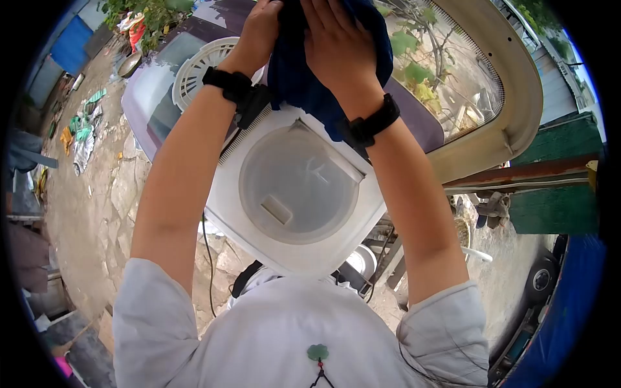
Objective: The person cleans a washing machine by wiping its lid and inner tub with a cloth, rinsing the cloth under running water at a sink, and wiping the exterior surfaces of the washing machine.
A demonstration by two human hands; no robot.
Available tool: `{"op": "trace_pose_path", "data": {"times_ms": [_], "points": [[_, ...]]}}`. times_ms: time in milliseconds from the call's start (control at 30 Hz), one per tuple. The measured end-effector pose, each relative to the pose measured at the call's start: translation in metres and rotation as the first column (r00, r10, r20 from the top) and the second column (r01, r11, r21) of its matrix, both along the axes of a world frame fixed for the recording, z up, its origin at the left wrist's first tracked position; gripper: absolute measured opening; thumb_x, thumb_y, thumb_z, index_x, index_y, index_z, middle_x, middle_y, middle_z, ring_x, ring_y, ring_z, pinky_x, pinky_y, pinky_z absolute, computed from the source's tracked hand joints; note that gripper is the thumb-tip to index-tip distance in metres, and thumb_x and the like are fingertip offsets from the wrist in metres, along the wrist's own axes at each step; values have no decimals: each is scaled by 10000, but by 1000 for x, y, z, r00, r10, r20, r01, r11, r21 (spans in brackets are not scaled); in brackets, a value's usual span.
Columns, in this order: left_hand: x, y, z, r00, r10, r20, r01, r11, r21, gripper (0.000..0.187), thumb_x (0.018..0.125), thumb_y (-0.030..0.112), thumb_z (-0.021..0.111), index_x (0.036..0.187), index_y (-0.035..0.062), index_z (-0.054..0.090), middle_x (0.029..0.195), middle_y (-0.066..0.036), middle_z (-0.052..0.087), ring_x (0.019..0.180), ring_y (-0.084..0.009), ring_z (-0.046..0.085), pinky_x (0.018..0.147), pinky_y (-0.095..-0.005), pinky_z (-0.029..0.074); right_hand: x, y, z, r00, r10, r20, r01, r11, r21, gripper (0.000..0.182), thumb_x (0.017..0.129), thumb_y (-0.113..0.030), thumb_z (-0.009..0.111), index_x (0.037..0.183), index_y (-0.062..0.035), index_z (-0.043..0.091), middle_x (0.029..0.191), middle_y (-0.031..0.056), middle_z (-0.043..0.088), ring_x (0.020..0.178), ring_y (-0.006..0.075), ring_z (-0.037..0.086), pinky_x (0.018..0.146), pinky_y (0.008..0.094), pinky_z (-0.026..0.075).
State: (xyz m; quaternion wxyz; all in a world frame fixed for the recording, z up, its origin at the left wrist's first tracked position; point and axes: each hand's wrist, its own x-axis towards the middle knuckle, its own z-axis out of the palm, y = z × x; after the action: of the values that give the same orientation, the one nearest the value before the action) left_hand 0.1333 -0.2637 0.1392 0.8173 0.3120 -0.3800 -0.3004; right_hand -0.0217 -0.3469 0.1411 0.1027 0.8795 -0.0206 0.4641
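Observation:
Dark blue cloth (pixel 291 81) hangs bunched between my hands at the top of the head view. At its left edge, my left hand (pixel 261 29) is closed on it, the fingertips partly cut off by the frame. My right hand (pixel 341 55) grips it with the back of the hand towards me and the fingers pointing away; what lies under the palm is hidden. Just below the cloth is a white washing machine (pixel 291 255) with a round translucent lid (pixel 301 187) that has a recessed handle. Both wrists wear black straps.
A white slotted round basket or cover (pixel 187 74) sits at the back left, by a glossy purple panel (pixel 139 103). To the right stands a raised beige-framed clear lid (pixel 517 110). Cracked paving (pixel 110 200) and scattered litter are on the left. A cable (pixel 206 258) hangs near the machine.

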Motion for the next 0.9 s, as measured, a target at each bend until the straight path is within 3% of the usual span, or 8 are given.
{"op": "trace_pose_path", "data": {"times_ms": [133, 233, 400, 533, 700, 733, 833, 900], "points": [[-11, 3, -36, 919, 274, 282, -342, 911, 230, 344, 979, 153, 356, 1253, 54, 540, 951, -3, 598, 855, -81, 555, 795, -229, 430, -16, 13, 23, 928, 294, -230, -137, 841, 523, 485, 871, -99, 559, 1349, -51, 501, 1288, 120, 577, 1205, 249, 533, 893, 362, 475], [7, 16, -66, 902, 149, 404, -319, 862, 394, 347, 977, 165, 347, 1239, 49, 543, 1028, -21, 610, 945, -103, 570, 866, -266, 426, 27, -3, -57, 991, 129, -33, -119, 971, 207, 449, 855, -132, 574, 1290, -55, 495, 1222, 123, 575, 1114, 251, 569, 883, 357, 491], [9, 33, -111, 414, 138, 900, -667, 718, 197, 309, 945, 166, 422, 1121, -61, 536, 1010, -322, 612, 974, -492, 564, 838, -462, 464, 24, 19, -76, 998, 49, -32, -41, 973, 229, 272, 797, -182, 638, 1043, -68, 617, 963, 132, 637, 935, 290, 607, 820, 364, 489], [-1, 35, -97, 545, 89, 834, -669, 646, 368, 315, 907, 165, 449, 1102, -61, 549, 983, -312, 632, 946, -475, 590, 825, -466, 479, 2, 33, -84, 950, 148, -275, -26, 915, 403, 387, 851, -99, 569, 1229, -27, 529, 1163, 164, 578, 1106, 318, 539, 934, 383, 436], [-21, 72, -71, 531, -90, 843, -666, 571, 480, 310, 889, 125, 475, 1109, -72, 568, 958, -310, 642, 922, -434, 623, 824, -433, 492, -28, 26, -138, 834, 181, -521, 64, 906, 419, 231, 872, -130, 589, 1085, -46, 621, 906, 136, 660, 835, 312, 654, 732, 400, 535], [-26, 81, -65, 553, -270, 788, -621, 497, 606, 353, 967, 138, 508, 1284, -19, 505, 1138, -193, 659, 1065, -279, 641, 903, -337, 483, -40, 30, -129, 770, 207, -604, 88, 903, 421, 252, 884, -140, 583, 1115, -44, 609, 928, 139, 659, 849, 307, 656, 737, 401, 537], [-60, 93, -66, 568, 313, 761, -680, 699, 220, 466, 975, 61, 487, 1424, 6, 373, 1328, -177, 560, 1231, -282, 552, 1031, -339, 421, -58, 32, -92, 634, 243, -734, 153, 891, 427, 324, 915, -164, 564, 1205, -21, 570, 981, 149, 658, 927, 307, 645, 793, 399, 525], [-67, 83, -53, 389, 376, 841, -749, 660, 52, 561, 976, 25, 478, 1488, 28, 248, 1427, -169, 460, 1311, -291, 473, 1090, -349, 360, -57, 24, -71, 655, 215, -724, 188, 882, 431, 386, 929, -175, 549, 1264, 16, 540, 997, 155, 662, 1025, 322, 614, 886, 389, 492]]}}
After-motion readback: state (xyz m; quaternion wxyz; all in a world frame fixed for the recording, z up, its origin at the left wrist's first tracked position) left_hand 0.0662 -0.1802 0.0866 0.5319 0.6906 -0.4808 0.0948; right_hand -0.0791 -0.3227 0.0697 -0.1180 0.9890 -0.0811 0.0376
